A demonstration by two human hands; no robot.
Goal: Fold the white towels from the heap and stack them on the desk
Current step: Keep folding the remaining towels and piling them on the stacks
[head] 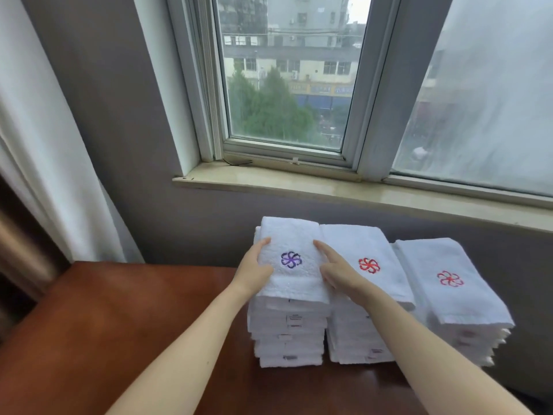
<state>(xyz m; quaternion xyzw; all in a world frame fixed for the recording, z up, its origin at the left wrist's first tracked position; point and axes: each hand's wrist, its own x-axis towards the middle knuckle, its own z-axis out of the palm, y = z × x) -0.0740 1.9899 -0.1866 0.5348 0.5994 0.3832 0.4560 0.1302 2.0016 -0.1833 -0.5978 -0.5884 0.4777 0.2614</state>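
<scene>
Towel (291, 280) with a purple pinwheel emblem (291, 260) lies folded on top of the left stack (288, 333) on the desk (119, 310). The left hand (257, 265) and right hand (335, 271) press its sides with straight fingers, pinching nothing. The writing on the stack's edge tags (294, 319) is too small to read. To the right of this stack stand a middle stack (359, 339) and an end stack (466, 333), both red-emblemed.

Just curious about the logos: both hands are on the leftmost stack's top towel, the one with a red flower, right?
No: the head view shows a purple flower on that top towel. The left hand and right hand do touch it.
</scene>
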